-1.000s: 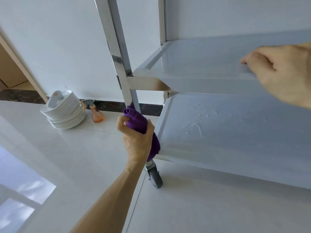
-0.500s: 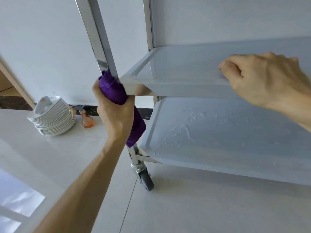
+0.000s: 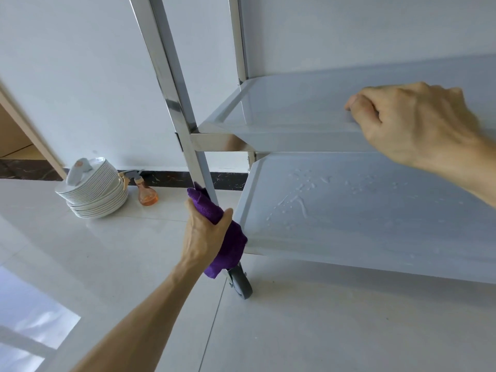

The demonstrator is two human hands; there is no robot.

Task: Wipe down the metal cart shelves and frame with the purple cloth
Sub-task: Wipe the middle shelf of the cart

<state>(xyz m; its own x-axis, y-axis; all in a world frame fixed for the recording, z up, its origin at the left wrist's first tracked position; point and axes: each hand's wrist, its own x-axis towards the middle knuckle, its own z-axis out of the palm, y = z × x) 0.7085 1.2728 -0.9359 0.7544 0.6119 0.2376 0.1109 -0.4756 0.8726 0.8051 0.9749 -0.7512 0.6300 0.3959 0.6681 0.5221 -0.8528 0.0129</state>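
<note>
The metal cart's near upright post (image 3: pixel 171 100) runs from the top of the view down to a grey caster wheel (image 3: pixel 243 285). My left hand (image 3: pixel 205 234) grips the purple cloth (image 3: pixel 228 245) wrapped around that post, low down beside the corner of the bottom shelf (image 3: pixel 375 210), which shows wet streaks and droplets. My right hand (image 3: pixel 413 122) holds the front edge of the middle shelf (image 3: pixel 295 108), fingers curled over the rim.
A stack of white plates (image 3: pixel 94 191) sits on the tiled floor by the wall, with an orange spray bottle (image 3: pixel 145 191) beside it. A wooden door frame (image 3: pixel 29 130) stands at the left. Open floor lies in front of the cart.
My left hand slid the cloth up the post to the middle shelf joint, then back down to the bottom shelf corner. My right hand stayed on the middle shelf edge.
</note>
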